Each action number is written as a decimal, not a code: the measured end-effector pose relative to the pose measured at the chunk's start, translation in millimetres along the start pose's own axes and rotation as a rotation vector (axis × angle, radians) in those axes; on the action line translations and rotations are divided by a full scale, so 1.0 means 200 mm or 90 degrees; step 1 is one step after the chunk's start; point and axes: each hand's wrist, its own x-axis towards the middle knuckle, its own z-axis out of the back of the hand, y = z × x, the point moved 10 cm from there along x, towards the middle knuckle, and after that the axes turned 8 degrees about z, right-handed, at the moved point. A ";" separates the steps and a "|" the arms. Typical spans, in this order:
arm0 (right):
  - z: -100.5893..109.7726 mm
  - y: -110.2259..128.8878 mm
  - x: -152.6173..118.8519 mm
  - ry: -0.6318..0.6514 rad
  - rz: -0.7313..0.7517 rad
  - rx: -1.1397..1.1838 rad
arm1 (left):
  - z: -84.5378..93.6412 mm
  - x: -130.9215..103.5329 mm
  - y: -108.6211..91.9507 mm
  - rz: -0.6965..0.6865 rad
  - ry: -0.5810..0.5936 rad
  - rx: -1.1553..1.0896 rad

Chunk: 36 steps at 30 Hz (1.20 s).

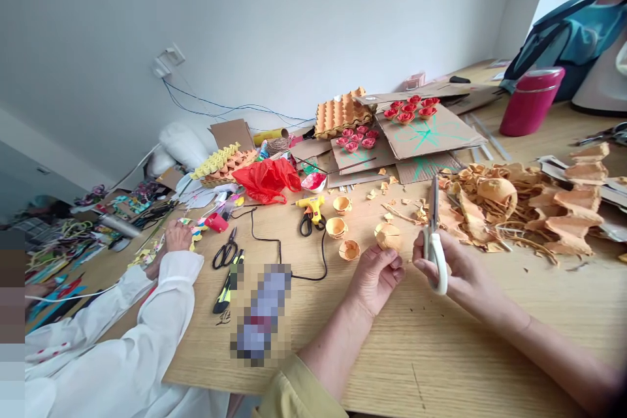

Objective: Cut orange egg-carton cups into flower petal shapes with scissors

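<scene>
Between the fingertips of my left hand (375, 277) is a small orange egg-carton cup (388, 237), held a little above the table. My right hand (453, 266) grips white-handled scissors (437, 255) with the blades pointing up and away, apart from the cup. Whether the blades are parted is hard to see. Left of my left hand stand several cut cups, among them a paler cup (337, 228) and a cup lying nearest me (349, 249). A yellow glue gun (312, 206) lies beyond them, next to black-handled scissors (309, 223).
Torn egg-carton scraps (494, 209) heap up at the right. Red paper flowers (406, 111) rest on cardboard sheets (431, 134) at the back, near a pink flask (531, 101). A co-worker's white sleeve (166, 300), a utility knife (229, 282) and a black cord (279, 245) are at the left.
</scene>
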 end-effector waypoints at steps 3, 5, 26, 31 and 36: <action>-0.04 -0.03 -0.01 0.047 -0.033 -0.008 | 0.01 -0.01 -0.06 -0.034 -0.008 -0.010; -0.07 -0.04 -0.02 0.083 -0.054 -0.008 | 0.01 -0.01 -0.08 -0.054 -0.011 -0.009; -0.20 -0.01 -0.03 0.236 -0.029 -0.024 | -0.03 -0.04 -0.14 -0.111 -0.005 0.040; -0.19 0.00 -0.03 0.230 -0.015 -0.024 | -0.03 -0.04 -0.15 -0.130 -0.015 0.078; -0.19 0.02 -0.02 0.230 -0.005 -0.035 | -0.03 -0.04 -0.14 -0.128 -0.020 0.097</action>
